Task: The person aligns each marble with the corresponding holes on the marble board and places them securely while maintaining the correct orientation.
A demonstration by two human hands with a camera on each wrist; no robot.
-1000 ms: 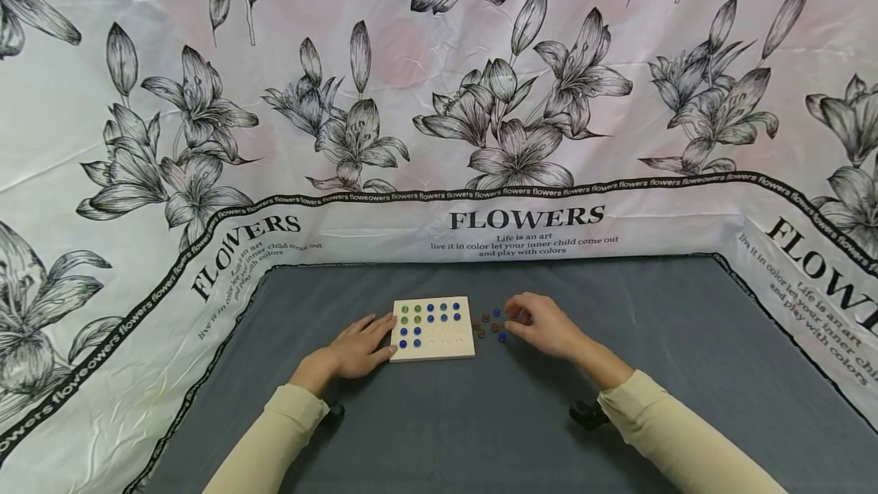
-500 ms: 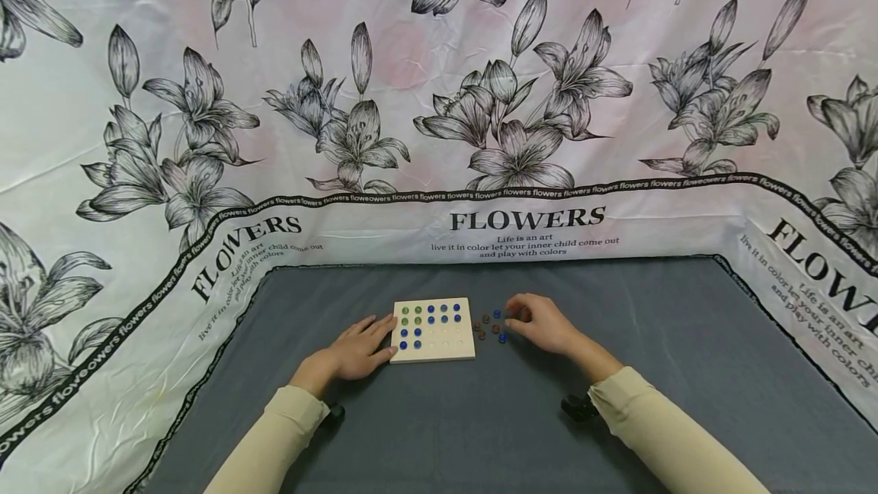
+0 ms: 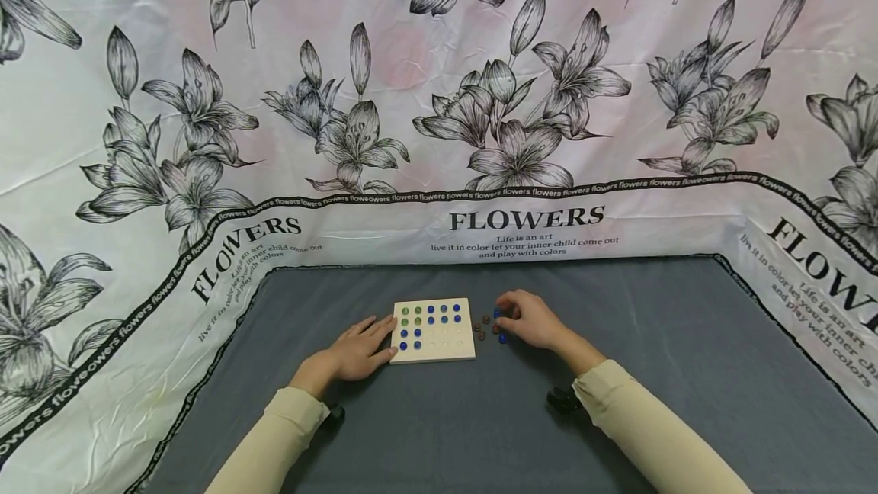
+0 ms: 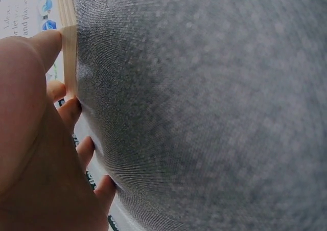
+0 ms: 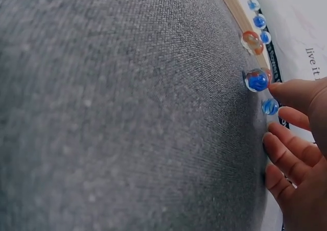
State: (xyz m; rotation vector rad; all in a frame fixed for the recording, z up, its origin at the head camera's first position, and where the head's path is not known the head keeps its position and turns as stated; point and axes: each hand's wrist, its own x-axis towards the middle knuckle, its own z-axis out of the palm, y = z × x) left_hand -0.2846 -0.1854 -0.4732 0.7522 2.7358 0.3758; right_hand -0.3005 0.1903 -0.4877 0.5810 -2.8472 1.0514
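Observation:
A pale wooden board (image 3: 446, 349) bears rows of green and blue glass marbles and several bare hollows. Along its left edge my left hand (image 3: 357, 351) rests with fingers spread, the thumb tip against the wooden side in the left wrist view. Right of the board, my right hand (image 3: 537, 321) reaches over the loose marbles, thumb and index finger apart. A far blue marble (image 5: 270, 107) shows near the gap between those fingertips. A nearer blue marble (image 5: 257, 80) lies just past the thumb tip. The other right-hand fingers are loosely bent.
Several reddish-brown marbles (image 3: 482, 335) lie on the grey cloth (image 3: 439, 425) between the board and my right hand. A white flower-printed sheet (image 3: 384, 231) rises behind the cloth and at both sides. Dark wrist devices sit below both sleeves.
My right hand has moved slightly left, bringing its thumb and index finger over the far blue marble. The left hand and the board have stayed in place.

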